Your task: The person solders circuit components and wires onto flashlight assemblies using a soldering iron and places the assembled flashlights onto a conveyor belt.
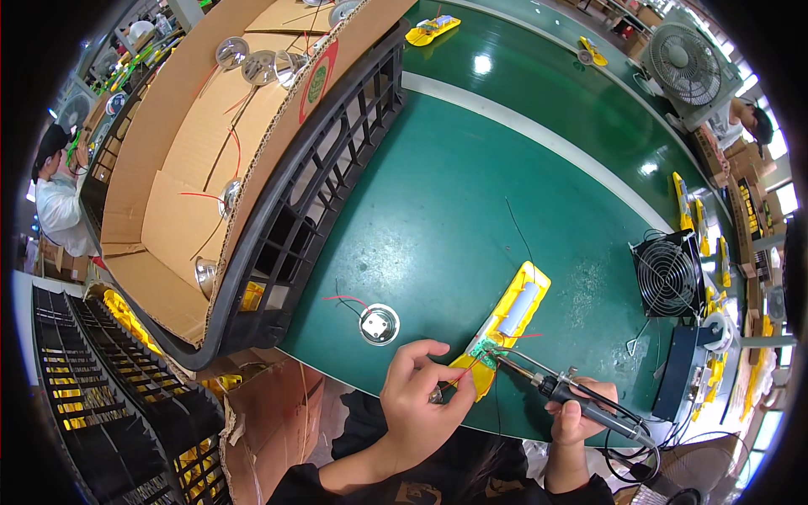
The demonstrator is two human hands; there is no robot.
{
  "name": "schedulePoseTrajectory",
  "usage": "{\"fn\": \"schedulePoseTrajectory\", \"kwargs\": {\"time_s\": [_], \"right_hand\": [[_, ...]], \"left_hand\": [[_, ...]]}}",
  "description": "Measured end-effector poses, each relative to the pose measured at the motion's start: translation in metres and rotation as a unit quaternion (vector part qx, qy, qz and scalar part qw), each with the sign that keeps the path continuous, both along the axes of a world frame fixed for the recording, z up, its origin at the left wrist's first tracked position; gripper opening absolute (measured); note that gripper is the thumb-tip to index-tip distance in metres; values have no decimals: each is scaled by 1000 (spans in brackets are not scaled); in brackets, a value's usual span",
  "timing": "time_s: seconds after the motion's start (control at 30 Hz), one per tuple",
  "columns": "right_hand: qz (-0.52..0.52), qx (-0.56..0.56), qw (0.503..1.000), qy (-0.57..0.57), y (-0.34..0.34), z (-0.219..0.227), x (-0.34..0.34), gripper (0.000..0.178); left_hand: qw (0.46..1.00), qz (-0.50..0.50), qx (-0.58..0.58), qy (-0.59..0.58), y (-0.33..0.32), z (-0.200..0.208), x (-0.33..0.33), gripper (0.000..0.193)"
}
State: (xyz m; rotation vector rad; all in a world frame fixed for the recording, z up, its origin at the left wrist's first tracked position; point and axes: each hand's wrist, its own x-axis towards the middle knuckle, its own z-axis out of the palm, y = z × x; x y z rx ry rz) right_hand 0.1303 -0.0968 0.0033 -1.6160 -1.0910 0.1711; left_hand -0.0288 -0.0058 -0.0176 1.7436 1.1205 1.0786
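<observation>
On the green bench lies a yellow plastic housing half (534,279), tilted, its lower end close to me. Inside it sit a pale cylindrical battery (518,310) and a small green circuit board (482,348). My left hand (423,399) is closed at the housing's lower end, thumb and fingers pinching a thin red wire (454,376) by the board. A small shiny part shows under those fingers, mostly hidden. My right hand (576,414) grips a soldering iron (553,388), its tip at the board. Left of the housing, a round lamp reflector (380,325) with red and black wires rests on the bench.
A cardboard box (181,194) with several reflectors stands in a black crate (328,160) at left. At right are a black fan (667,274) and a dark box with a solder spool (718,332). Beyond runs a green conveyor (539,84) carrying yellow housings (433,30). Other people are farther off.
</observation>
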Motion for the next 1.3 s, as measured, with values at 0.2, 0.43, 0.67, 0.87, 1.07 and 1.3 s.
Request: {"fn": "schedulePoseTrajectory", "kwargs": {"time_s": [0.2,0.43,0.67,0.87,1.07,1.3], "right_hand": [[7,0,1000,21,-1,-1,-1,40],[13,6,1000,24,-1,-3,0,39],[15,-1,1000,23,-1,-1,0,40],[7,25,999,21,1,2,0,39],[-13,62,996,61,-7,1,2,39],[-90,96,991,-1,-36,-10,9,41]], "left_hand": [[1000,-1,-1,-3,0,0,1,12],[1000,14,-1,-1,-1,-1,2,12],[1000,13,7,9,0,-1,1,12],[1000,-2,6,12,-1,0,1,12],[1000,-6,-1,6,-2,2,1,11],[999,-35,15,0,-2,-3,-5,10]]}}
